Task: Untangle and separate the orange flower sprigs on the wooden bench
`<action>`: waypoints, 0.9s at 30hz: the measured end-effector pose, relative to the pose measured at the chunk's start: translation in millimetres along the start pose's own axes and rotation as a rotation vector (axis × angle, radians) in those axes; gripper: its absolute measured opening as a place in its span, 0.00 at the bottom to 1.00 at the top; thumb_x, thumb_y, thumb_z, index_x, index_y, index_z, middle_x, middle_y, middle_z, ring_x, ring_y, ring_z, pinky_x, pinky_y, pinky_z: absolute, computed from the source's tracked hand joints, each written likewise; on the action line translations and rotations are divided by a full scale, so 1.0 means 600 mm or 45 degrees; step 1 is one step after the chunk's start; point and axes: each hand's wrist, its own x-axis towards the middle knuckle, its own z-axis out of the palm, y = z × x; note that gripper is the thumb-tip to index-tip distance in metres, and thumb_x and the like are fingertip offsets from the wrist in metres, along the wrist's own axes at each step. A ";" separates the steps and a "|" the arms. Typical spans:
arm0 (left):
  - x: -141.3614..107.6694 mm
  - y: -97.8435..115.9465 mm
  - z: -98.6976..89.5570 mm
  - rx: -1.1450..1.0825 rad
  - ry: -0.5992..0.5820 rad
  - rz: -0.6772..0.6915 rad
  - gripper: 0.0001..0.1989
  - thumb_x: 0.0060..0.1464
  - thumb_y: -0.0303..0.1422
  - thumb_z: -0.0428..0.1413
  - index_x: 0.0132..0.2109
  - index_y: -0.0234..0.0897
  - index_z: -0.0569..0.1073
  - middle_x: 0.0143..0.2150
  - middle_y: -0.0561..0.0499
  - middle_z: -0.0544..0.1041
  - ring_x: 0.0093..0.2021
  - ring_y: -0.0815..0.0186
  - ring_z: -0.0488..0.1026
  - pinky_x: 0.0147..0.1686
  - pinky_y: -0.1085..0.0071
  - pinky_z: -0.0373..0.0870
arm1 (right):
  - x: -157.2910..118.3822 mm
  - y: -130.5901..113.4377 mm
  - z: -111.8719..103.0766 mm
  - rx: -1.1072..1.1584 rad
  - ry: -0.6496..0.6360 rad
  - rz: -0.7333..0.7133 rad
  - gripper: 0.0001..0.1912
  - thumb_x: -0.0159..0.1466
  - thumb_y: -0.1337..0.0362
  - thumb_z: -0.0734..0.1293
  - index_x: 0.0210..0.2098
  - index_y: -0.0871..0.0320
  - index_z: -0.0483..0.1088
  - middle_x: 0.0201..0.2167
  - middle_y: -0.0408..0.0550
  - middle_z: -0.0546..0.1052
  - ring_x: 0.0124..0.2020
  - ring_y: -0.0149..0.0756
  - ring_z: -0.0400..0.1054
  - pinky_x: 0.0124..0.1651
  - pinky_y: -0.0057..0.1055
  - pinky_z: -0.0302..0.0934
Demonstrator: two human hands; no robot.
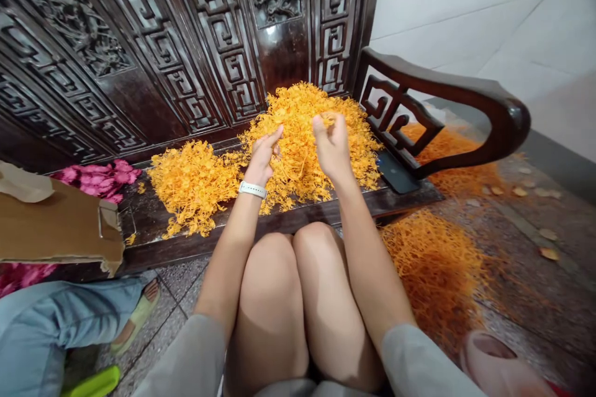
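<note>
My left hand (263, 154), with a white band on the wrist, and my right hand (331, 144) are raised over a big heap of orange plastic flower sprigs (302, 118) on a dark carved wooden bench (153, 236). Each hand pinches small orange sprigs between its fingers. A smaller heap of orange sprigs (193, 183) lies to the left of my left hand. My bare knees are just in front of the bench edge.
A dark phone (395, 172) lies on the bench by the curved armrest (447, 96). More orange sprigs (433, 267) cover the floor at right. Pink flowers (100, 177) and a cardboard box (56, 223) sit at left. Another person's leg (46, 322) is at lower left.
</note>
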 end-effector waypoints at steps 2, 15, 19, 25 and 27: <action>-0.005 0.006 0.015 0.120 -0.048 0.061 0.22 0.49 0.45 0.75 0.29 0.36 0.73 0.22 0.57 0.65 0.20 0.76 0.57 0.21 0.75 0.55 | 0.006 0.047 0.001 -0.259 -0.068 0.311 0.46 0.71 0.38 0.62 0.74 0.66 0.54 0.73 0.74 0.60 0.75 0.64 0.55 0.75 0.62 0.52; -0.016 0.008 0.034 0.435 -0.093 0.197 0.22 0.35 0.28 0.78 0.33 0.37 0.74 0.22 0.57 0.70 0.20 0.74 0.60 0.21 0.74 0.53 | 0.007 0.049 0.021 0.459 0.045 0.155 0.34 0.67 0.32 0.64 0.52 0.54 0.74 0.37 0.48 0.76 0.39 0.37 0.72 0.45 0.37 0.72; -0.023 0.014 0.029 0.325 -0.189 0.142 0.22 0.33 0.28 0.78 0.33 0.36 0.75 0.27 0.54 0.74 0.22 0.75 0.62 0.21 0.76 0.54 | 0.006 0.047 0.028 0.595 0.112 0.104 0.28 0.62 0.37 0.74 0.45 0.55 0.74 0.28 0.42 0.71 0.28 0.31 0.63 0.33 0.32 0.63; -0.026 0.019 0.020 0.196 -0.375 0.047 0.19 0.40 0.39 0.78 0.34 0.36 0.79 0.27 0.55 0.72 0.20 0.78 0.57 0.18 0.77 0.53 | 0.011 0.059 0.035 0.772 0.306 0.199 0.27 0.60 0.39 0.77 0.37 0.55 0.70 0.25 0.38 0.67 0.24 0.27 0.57 0.26 0.29 0.55; -0.014 0.017 0.017 0.143 -0.306 0.074 0.17 0.45 0.38 0.76 0.33 0.35 0.78 0.26 0.56 0.69 0.19 0.78 0.56 0.18 0.77 0.52 | 0.010 0.051 0.036 0.774 0.333 0.162 0.27 0.60 0.38 0.76 0.35 0.55 0.68 0.25 0.38 0.66 0.24 0.27 0.57 0.25 0.28 0.54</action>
